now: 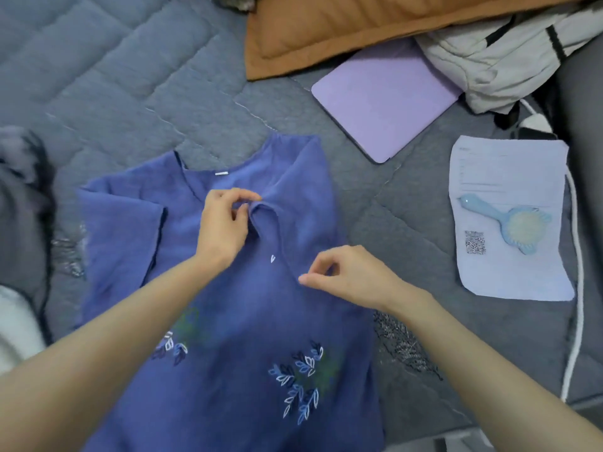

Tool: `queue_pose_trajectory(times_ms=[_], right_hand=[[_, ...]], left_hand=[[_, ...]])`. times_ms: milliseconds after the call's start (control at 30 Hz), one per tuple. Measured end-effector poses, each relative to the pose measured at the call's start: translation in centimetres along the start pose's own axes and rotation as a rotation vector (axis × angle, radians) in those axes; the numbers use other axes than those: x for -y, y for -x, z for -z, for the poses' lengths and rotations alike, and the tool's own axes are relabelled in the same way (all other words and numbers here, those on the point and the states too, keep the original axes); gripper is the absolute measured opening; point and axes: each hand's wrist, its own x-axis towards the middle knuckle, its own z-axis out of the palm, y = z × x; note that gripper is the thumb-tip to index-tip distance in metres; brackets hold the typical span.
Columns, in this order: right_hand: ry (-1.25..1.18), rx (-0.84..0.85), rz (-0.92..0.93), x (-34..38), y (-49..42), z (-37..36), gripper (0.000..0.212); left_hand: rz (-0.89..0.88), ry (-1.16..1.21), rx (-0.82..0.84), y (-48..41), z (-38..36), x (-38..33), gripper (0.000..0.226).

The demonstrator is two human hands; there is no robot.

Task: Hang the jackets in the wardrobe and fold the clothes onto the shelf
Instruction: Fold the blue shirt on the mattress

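A blue short-sleeved top (228, 321) with embroidered leaves lies spread on the grey quilted bed (130, 93), neck away from me. Its right sleeve side is folded in over the body. My left hand (225, 223) pinches the folded fabric edge near the neckline. My right hand (339, 272) pinches the same fold lower down, fingers curled on the cloth. A white and black garment (496, 57) lies bunched at the top right.
An orange pillow (342, 24) lies at the top. A lilac tablet case (385, 99), a printed paper (512, 223) with a light-blue hairbrush (518, 226) on it, and a white cable (577, 305) sit on the right. Dark clothing (23, 197) is heaped at the left.
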Motion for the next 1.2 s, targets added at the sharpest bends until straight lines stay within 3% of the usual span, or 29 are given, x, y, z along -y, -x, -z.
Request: queue_pose_trajectory(times_ms=[100,233,333,500,633,700,833,967,1133,1200], right_hand=[[0.025,-0.220,0.059,2.5,-1.8,-0.8,0.007],[0.075,-0.357,0.078,5.9,-5.5,-0.2,0.035],[0.132,-0.358,0.048,7.9,-8.9,0.7,0.060],[0.232,-0.273,-0.154,8.5,-13.7,2.1,0.099],[0.249,-0.250,-0.221,7.9,-15.5,2.4,0.112],[0.252,-0.283,-0.210,7.7,-15.9,2.5,0.097],[0.264,-0.341,-0.151,7.3,-15.2,2.3,0.045],[0.442,-0.380,-0.020,7.1,-12.5,1.5,0.006],[0.483,-0.531,0.061,6.2,-7.2,-0.4,0.010],[0.509,-0.500,0.051,5.2,-4.8,-1.5,0.009]], left_hand=[[-0.020,-0.088,-0.094,1.5,3.9,2.9,0.042],[-0.106,-0.286,-0.187,2.0,8.3,5.3,0.059],[-0.070,-0.429,-0.157,0.4,11.2,6.8,0.072],[0.015,-0.631,0.096,-3.5,13.1,8.7,0.100],[-0.056,-0.638,0.125,-5.3,13.3,9.5,0.093],[-0.080,-0.719,0.106,-5.5,13.2,9.6,0.079],[-0.117,-0.817,0.078,-4.8,12.8,9.2,0.033],[-0.143,-0.863,-0.004,-3.2,13.3,8.7,0.028],[-0.294,-0.791,-0.153,1.2,14.6,8.4,0.042],[-0.353,-0.787,-0.109,4.1,14.7,8.7,0.048]])
